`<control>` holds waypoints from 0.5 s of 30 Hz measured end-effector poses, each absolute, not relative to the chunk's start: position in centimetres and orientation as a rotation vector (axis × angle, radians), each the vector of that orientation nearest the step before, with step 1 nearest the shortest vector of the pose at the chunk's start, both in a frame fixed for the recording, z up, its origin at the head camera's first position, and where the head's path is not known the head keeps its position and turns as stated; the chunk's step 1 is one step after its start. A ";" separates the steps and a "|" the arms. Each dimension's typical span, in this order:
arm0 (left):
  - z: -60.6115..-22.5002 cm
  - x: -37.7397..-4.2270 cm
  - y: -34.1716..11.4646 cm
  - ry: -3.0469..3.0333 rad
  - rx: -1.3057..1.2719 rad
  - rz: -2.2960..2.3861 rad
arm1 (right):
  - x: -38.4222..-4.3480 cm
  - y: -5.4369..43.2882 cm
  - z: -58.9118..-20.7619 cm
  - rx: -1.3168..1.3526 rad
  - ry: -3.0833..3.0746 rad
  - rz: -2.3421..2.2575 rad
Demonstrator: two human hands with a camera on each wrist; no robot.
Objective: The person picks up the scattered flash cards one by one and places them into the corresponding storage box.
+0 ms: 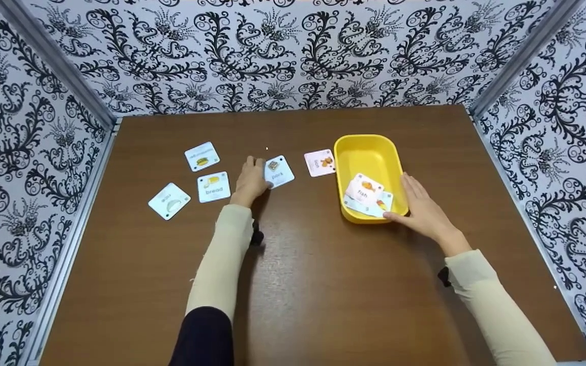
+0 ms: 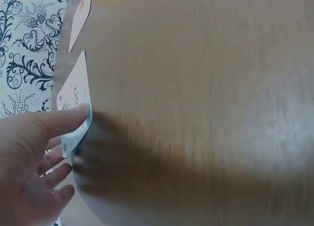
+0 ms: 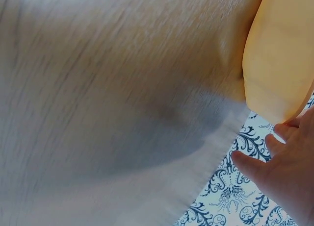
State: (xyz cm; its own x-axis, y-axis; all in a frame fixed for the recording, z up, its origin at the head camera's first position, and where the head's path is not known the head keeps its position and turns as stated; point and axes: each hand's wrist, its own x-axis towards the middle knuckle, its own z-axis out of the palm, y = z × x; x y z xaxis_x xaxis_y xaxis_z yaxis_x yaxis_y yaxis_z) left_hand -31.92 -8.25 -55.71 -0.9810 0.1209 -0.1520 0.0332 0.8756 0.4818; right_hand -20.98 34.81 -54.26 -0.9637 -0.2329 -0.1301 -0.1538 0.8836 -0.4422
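In the head view my left hand [image 1: 252, 180] is at the middle of the table, pinching the "pork" card [image 1: 280, 173] by its left edge. The left wrist view shows my thumb on the face of this card [image 2: 76, 96], fingers behind it and the card tilted. My right hand [image 1: 425, 211] rests against the right side of a yellow plastic bin [image 1: 341, 175], fingers extended along its wall and thumb by the near corner. Inside the bin lie a "fish" card [image 1: 363, 189] and another card [image 1: 374, 207] partly under it.
A pink-edged card [image 1: 319, 162] lies against the bin's left side. Left of my left hand are a "bread" card [image 1: 214, 187], a card with a burger picture [image 1: 202, 156] and a card with a pale green picture [image 1: 169, 201]. Patterned walls [image 1: 293, 56] enclose the table.
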 end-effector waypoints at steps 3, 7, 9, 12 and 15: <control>-55.8 -31.7 -8.1 2.863 0.096 0.816 | -21.0 34.8 -54.3 -0.297 2.869 -0.659; -55.9 -31.5 -7.9 2.860 0.075 0.925 | -21.0 34.8 -54.4 -0.291 2.865 -0.661; -56.0 -31.3 -7.8 2.860 0.067 0.967 | -21.0 34.8 -54.4 -0.291 2.864 -0.662; -56.1 -31.2 -7.6 2.853 0.060 1.044 | -21.0 34.8 -54.4 -0.292 2.866 -0.661; -56.2 -30.9 -7.6 2.833 0.051 1.120 | -21.0 34.8 -54.4 -0.293 2.869 -0.658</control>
